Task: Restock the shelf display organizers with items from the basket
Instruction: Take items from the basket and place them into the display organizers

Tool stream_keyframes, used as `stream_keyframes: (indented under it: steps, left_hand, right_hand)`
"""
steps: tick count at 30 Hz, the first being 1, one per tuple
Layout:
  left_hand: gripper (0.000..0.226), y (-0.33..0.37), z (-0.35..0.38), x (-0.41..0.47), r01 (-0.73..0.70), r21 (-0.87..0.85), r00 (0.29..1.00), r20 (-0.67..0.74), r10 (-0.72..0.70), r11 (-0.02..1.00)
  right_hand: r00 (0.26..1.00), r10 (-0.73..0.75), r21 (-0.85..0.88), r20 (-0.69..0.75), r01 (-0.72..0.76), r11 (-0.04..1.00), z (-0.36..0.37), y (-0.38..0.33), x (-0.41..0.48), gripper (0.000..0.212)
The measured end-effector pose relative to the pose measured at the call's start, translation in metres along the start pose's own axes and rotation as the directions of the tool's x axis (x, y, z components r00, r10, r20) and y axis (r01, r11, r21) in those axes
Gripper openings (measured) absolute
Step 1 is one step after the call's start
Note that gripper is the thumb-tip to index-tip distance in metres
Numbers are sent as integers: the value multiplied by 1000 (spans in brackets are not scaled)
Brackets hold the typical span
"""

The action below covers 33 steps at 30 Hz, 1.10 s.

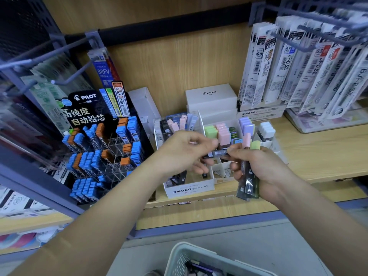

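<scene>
My right hand (pixel 256 168) grips a bundle of dark lead-refill cases (pixel 248 181) with pink and green caps sticking up above the fingers. My left hand (pixel 183 152) pinches one dark lead case (pixel 219 153) that lies sideways between the two hands. Both hands hover over the white MONO graph organizer (pixel 189 189) on the wooden shelf; its back cells hold pastel-capped cases and some front cells look bare. The grey basket (pixel 186 255) sits below at the bottom edge, with a few items inside.
A black Pilot lead display (pixel 99 148) with blue and orange cases stands at the left. White Pilot boxes (pixel 211 98) sit behind the organizer. Refill packs (pixel 298 66) hang from hooks at the upper right, and metal hooks (pixel 65 80) jut out at the upper left.
</scene>
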<state>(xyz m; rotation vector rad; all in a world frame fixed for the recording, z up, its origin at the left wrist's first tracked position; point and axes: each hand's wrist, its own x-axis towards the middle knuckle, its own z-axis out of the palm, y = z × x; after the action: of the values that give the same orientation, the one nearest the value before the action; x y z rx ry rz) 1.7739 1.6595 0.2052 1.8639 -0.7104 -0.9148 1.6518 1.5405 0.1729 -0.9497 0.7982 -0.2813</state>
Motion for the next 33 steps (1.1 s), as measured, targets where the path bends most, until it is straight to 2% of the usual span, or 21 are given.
stream_keyframes:
  steps: [1, 4, 7, 9, 12, 15, 18, 24, 30, 32, 33]
  left_hand:
    - [20, -1, 1, -1, -18, -22, 1000, 8, 18, 1000]
    - [14, -7, -1, 3, -82, -93, 992, -101, 73, 992]
    - [7, -9, -10, 5, -194, 88, 956, -208, 208, 977]
    - [13, -10, -17, 7, -239, 244, 926, -234, 296, 940]
    - [14, -16, -17, 8, -181, 534, 927, -188, 325, 826]
    - [15, -28, -6, 9, -161, 666, 942, -117, 315, 728]
    - [18, -37, 4, 13, -191, 714, 945, -52, 323, 673]
    - [16, -50, 12, 19, -214, 723, 936, -41, 350, 657]
    - [22, -57, 17, 24, -237, 892, 897, 48, 440, 386]
    - [21, -57, 18, 25, -233, 904, 884, 42, 465, 360]
    - [20, -55, 17, 24, -229, 896, 888, 32, 459, 381]
  right_hand:
    - [1000, -2, 20, 11, 2, 1000, 1, 1, 0, 10]
    - [999, -11, -5, 48, 11, 1000, 3, 3, -1, 10]
    - [999, 33, -7, 31, -33, 999, 3, 5, 1, 8]
    - [993, 110, 113, -36, -105, 988, -2, 3, 5, 20]
    - [978, 170, 267, -121, -133, 955, -12, -2, 9, 33]
    - [974, 180, 301, -138, -132, 944, -16, -4, 9, 36]
    - [975, 195, 303, -108, -155, 940, -13, -3, 8, 37]
    - [980, 183, 209, -74, -164, 964, -4, 7, 8, 37]
    - [985, 158, 156, -75, -145, 977, 1, 11, 5, 36]
    - [985, 157, 150, -72, -145, 978, 4, 12, 3, 37]
    - [985, 155, 151, -74, -142, 978, 5, 13, 2, 37]
